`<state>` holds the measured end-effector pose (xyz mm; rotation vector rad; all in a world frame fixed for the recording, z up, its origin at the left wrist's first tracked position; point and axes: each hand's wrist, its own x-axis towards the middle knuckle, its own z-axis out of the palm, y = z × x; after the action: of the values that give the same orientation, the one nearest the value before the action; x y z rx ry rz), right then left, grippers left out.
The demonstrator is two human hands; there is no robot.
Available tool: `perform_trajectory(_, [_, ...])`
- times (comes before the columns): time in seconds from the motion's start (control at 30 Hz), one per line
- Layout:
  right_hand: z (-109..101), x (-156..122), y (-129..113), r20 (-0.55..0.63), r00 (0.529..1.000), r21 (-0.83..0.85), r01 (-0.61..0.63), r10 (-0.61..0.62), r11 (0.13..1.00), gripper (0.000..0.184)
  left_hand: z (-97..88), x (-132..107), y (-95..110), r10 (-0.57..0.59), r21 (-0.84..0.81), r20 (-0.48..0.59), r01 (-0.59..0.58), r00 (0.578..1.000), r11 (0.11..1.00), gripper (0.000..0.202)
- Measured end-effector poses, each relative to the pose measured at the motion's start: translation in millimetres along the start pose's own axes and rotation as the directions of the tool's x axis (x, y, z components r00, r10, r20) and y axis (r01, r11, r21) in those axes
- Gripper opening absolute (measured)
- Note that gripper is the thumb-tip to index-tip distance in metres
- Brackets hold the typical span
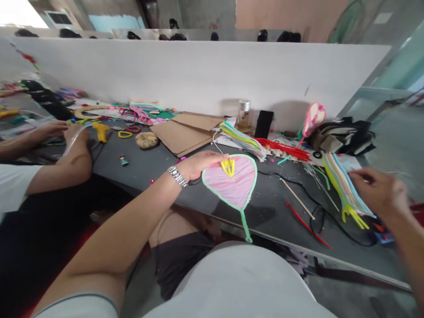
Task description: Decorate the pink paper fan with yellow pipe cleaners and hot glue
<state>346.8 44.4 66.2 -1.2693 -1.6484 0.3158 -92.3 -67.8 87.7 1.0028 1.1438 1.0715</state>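
A heart-shaped pink fan (pixel 236 187) with a fuzzy green rim and a short green handle is held up over the table edge. My left hand (pixel 202 165) grips its upper left side, fingers closed. Near those fingertips, a small yellow looped pipe-cleaner piece (pixel 228 167) lies against the pink face. Over at the right, my right hand (pixel 380 190) is curled at the edge of a bundle of pipe cleaners (pixel 346 185) in yellow, cream and blue. Its fingers look pinched on the bundle, though they are slightly blurred and partly hidden.
Around lie another pipe-cleaner bundle (pixel 243 139), red pipe cleaners (pixel 285 148), cardboard (pixel 188 132), a glass jar (pixel 244 117), a phone (pixel 264 123), a wooden stick (pixel 298 198) and a black cable (pixel 306 190). To the left, another person's hands (pixel 74 132) work near a yellow glue gun (pixel 101 131).
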Motion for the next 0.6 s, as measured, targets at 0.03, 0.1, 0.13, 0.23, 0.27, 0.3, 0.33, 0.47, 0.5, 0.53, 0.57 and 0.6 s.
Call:
perform_trajectory(0.03, [8,-8,-14,0.068,0.996,-0.006,0.064,-0.063,0.998,0.026,5.7,2,2,0.009,0.016,0.019,-0.009,1.0,1.0,0.038])
perform_trajectory(0.1, [31,-28,-49,0.218,0.945,0.074,0.231,-0.242,0.97,0.018,19.3,5,6,0.038,0.071,0.061,-0.042,0.997,0.997,0.037])
perform_trajectory(0.13, [45,-38,-68,0.268,0.899,0.157,0.313,-0.345,0.937,0.017,26.4,6,8,0.055,0.108,0.084,-0.064,0.995,0.992,0.037])
perform_trajectory(0.23, [89,-60,-111,0.295,0.877,0.337,0.276,-0.38,0.9,0.035,43.5,7,9,0.063,0.19,0.124,-0.086,0.99,0.978,0.038])
perform_trajectory(0.27, [101,-62,-117,0.333,0.88,0.376,0.206,-0.339,0.904,0.037,47.0,8,7,0.05,0.187,0.108,-0.07,0.993,0.98,0.038])
perform_trajectory(0.3, [111,-63,-120,0.387,0.874,0.414,0.119,-0.293,0.902,0.033,49.3,8,4,0.033,0.164,0.076,-0.045,0.997,0.986,0.038])
perform_trajectory(0.33, [120,-63,-119,0.44,0.862,0.454,0.028,-0.251,0.891,0.029,50.5,9,0,0.02,0.126,0.039,-0.025,0.999,0.992,0.039])
perform_trajectory(0.47, [137,-56,-103,0.455,0.885,0.562,-0.2,-0.098,0.803,0.024,51.1,7,-26,0.091,-0.094,-0.054,-0.096,0.994,0.991,0.047])
perform_trajectory(0.5, [138,-56,-99,0.436,0.898,0.575,-0.224,-0.064,0.787,0.025,51.5,5,-33,0.124,-0.152,-0.062,-0.133,0.99,0.98,0.048])
perform_trajectory(0.53, [140,-56,-96,0.427,0.904,0.584,-0.248,-0.032,0.773,0.026,52.5,3,-41,0.153,-0.2,-0.069,-0.164,0.986,0.966,0.047])
perform_trajectory(0.57, [141,-57,-95,0.427,0.904,0.591,-0.276,-0.004,0.758,0.026,54.1,1,-48,0.169,-0.238,-0.076,-0.183,0.983,0.954,0.045])
perform_trajectory(0.6, [143,-58,-94,0.428,0.903,0.598,-0.303,0.025,0.742,0.027,56.5,-1,-54,0.174,-0.263,-0.083,-0.19,0.981,0.946,0.042])
